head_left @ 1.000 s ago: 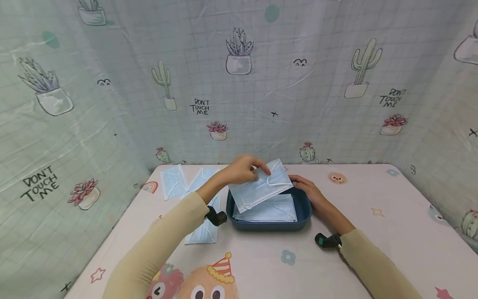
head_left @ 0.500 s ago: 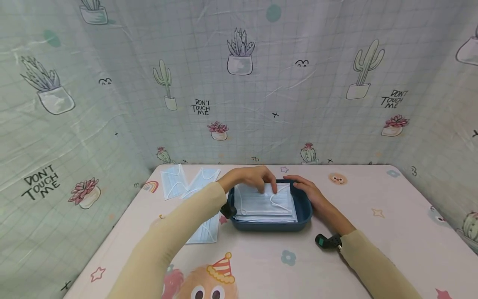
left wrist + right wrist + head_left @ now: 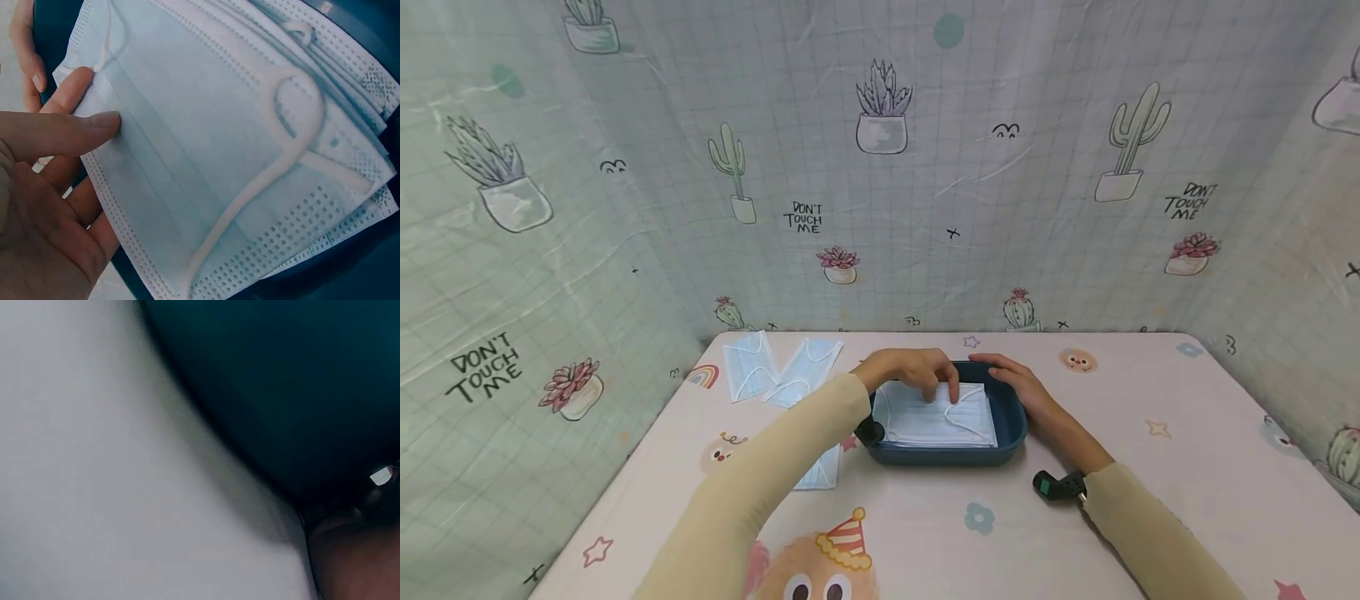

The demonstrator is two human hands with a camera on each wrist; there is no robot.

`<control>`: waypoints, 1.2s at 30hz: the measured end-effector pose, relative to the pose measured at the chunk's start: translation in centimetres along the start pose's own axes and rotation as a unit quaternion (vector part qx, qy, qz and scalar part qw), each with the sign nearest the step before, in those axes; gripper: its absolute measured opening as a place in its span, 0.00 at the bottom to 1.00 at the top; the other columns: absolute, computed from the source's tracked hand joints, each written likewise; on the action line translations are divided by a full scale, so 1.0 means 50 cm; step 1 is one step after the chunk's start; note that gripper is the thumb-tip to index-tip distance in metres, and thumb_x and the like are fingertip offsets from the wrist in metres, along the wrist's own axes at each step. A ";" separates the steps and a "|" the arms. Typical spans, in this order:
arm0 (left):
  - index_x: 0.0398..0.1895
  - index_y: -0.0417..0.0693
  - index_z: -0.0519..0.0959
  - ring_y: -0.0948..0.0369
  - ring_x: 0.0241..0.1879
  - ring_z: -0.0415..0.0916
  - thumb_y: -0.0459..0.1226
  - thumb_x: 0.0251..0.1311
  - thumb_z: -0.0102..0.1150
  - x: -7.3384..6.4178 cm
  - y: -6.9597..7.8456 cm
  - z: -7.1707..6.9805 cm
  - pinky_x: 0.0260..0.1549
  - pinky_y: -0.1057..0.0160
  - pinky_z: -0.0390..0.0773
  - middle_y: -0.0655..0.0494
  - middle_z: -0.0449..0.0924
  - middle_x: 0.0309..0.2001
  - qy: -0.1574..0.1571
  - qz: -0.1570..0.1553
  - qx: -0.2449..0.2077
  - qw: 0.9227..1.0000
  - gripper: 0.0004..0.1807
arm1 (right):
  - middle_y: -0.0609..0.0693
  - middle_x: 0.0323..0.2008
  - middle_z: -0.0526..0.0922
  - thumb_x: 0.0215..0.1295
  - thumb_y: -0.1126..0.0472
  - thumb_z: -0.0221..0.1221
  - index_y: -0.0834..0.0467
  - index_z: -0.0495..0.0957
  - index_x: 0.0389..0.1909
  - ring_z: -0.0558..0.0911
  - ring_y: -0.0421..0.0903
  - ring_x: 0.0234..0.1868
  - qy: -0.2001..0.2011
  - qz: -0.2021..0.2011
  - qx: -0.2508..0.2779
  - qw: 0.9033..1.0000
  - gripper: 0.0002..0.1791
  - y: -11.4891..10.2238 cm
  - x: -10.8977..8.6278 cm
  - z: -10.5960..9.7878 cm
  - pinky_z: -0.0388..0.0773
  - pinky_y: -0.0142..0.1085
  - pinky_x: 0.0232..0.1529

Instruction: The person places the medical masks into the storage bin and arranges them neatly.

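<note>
A stack of light blue face masks (image 3: 917, 425) lies in a dark blue plastic bin (image 3: 943, 456). My left hand (image 3: 917, 371) reaches over the bin's left side and pinches the near edge of the top face mask (image 3: 181, 137) in the left wrist view, thumb on its upper face and fingers beneath. White ear loops curl across that mask. My right hand (image 3: 1018, 387) holds the bin's back right corner at the rim. Only part of the right hand (image 3: 356, 562) shows in the right wrist view, dark against the bin's outer wall (image 3: 269, 381).
More face masks lie on the table left of the bin, one at the far left (image 3: 750, 367), another beside it (image 3: 805, 371). A third mask (image 3: 820, 471) is partly hidden by my left sleeve. The patterned tablecloth (image 3: 940, 550) meets a hanging printed sheet (image 3: 955, 183) behind.
My left hand has lowered a tilted face mask onto the stack in the bin and drawn it slightly toward me, so the pile sits more evenly. My right hand stays at the rim.
</note>
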State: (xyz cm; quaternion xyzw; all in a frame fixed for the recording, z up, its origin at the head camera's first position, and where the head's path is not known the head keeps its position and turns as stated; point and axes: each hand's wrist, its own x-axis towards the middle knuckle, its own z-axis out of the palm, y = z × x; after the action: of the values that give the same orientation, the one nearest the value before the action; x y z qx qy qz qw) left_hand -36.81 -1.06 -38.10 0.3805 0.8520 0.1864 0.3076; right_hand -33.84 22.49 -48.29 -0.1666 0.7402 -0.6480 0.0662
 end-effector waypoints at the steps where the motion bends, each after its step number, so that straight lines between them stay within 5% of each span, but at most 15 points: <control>1: 0.43 0.44 0.86 0.60 0.44 0.71 0.18 0.55 0.59 0.000 0.000 0.001 0.44 0.66 0.70 0.56 0.80 0.44 0.003 -0.006 0.007 1.000 0.18 | 0.59 0.80 0.60 0.81 0.61 0.43 0.60 0.67 0.75 0.53 0.59 0.82 -0.001 0.001 0.003 1.000 0.26 0.001 0.000 0.000 0.44 0.60 0.82; 3: 0.42 0.46 0.87 0.60 0.44 0.72 0.19 0.56 0.60 0.001 -0.002 0.003 0.45 0.65 0.70 0.56 0.80 0.43 0.012 -0.017 0.023 1.000 0.17 | 0.59 0.80 0.59 0.81 0.61 0.42 0.59 0.66 0.76 0.52 0.59 0.83 -0.001 0.006 0.010 1.000 0.26 0.002 -0.001 0.000 0.43 0.61 0.82; 7: 0.43 0.45 0.86 0.60 0.41 0.71 0.20 0.57 0.60 0.003 -0.004 0.002 0.42 0.66 0.69 0.55 0.79 0.42 0.026 -0.027 0.048 0.998 0.16 | 0.57 0.80 0.60 0.81 0.60 0.42 0.57 0.66 0.76 0.54 0.58 0.82 -0.003 0.010 0.012 1.000 0.26 0.002 -0.003 0.001 0.57 0.40 0.80; 10: 0.44 0.43 0.86 0.61 0.38 0.70 0.20 0.57 0.60 0.004 -0.005 0.000 0.37 0.68 0.69 0.54 0.78 0.41 0.024 -0.022 0.053 0.998 0.17 | 0.57 0.80 0.60 0.81 0.60 0.42 0.57 0.66 0.76 0.55 0.57 0.82 -0.003 0.010 0.011 1.000 0.26 0.002 -0.004 0.002 0.57 0.40 0.80; 13: 0.45 0.44 0.86 0.62 0.38 0.71 0.20 0.57 0.60 0.004 -0.004 -0.003 0.37 0.69 0.70 0.54 0.79 0.41 0.021 -0.019 0.053 0.998 0.17 | 0.58 0.80 0.60 0.81 0.61 0.42 0.58 0.66 0.76 0.54 0.58 0.82 -0.002 0.009 0.012 1.000 0.26 0.003 -0.003 0.003 0.46 0.57 0.82; 15: 0.46 0.45 0.86 0.61 0.39 0.72 0.21 0.58 0.61 0.004 -0.002 -0.003 0.38 0.68 0.71 0.55 0.80 0.43 0.024 -0.020 0.059 0.998 0.17 | 0.58 0.80 0.60 0.80 0.61 0.42 0.58 0.66 0.76 0.55 0.58 0.82 -0.001 0.008 0.012 1.000 0.26 0.003 -0.002 0.004 0.46 0.59 0.82; 26: 0.51 0.48 0.86 0.59 0.48 0.75 0.27 0.62 0.64 0.003 0.015 0.006 0.50 0.63 0.79 0.52 0.82 0.55 0.032 -0.036 0.104 0.993 0.16 | 0.56 0.80 0.61 0.81 0.60 0.43 0.58 0.66 0.76 0.56 0.55 0.81 -0.001 0.010 0.000 1.000 0.26 0.005 -0.005 0.003 0.59 0.36 0.75; 33: 0.54 0.50 0.85 0.58 0.51 0.78 0.30 0.65 0.63 -0.001 0.020 0.008 0.57 0.59 0.81 0.49 0.83 0.58 0.042 -0.045 0.114 0.992 0.16 | 0.57 0.80 0.61 0.81 0.60 0.43 0.59 0.66 0.76 0.56 0.55 0.82 0.000 0.004 0.001 1.000 0.26 0.004 -0.005 0.004 0.56 0.43 0.78; 36: 0.54 0.52 0.85 0.58 0.51 0.77 0.32 0.66 0.64 -0.006 0.020 0.012 0.57 0.59 0.81 0.50 0.82 0.58 0.047 -0.054 0.118 0.990 0.15 | 0.57 0.80 0.61 0.81 0.60 0.43 0.59 0.66 0.76 0.56 0.54 0.82 0.000 0.004 -0.001 1.000 0.26 0.003 -0.003 0.004 0.58 0.36 0.75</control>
State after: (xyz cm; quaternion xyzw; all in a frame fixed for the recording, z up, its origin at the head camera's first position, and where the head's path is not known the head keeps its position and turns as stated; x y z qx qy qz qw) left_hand -35.72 -0.62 -37.88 0.3586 0.9009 0.0852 0.2292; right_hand -33.67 22.39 -48.49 -0.1640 0.7414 -0.6470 0.0689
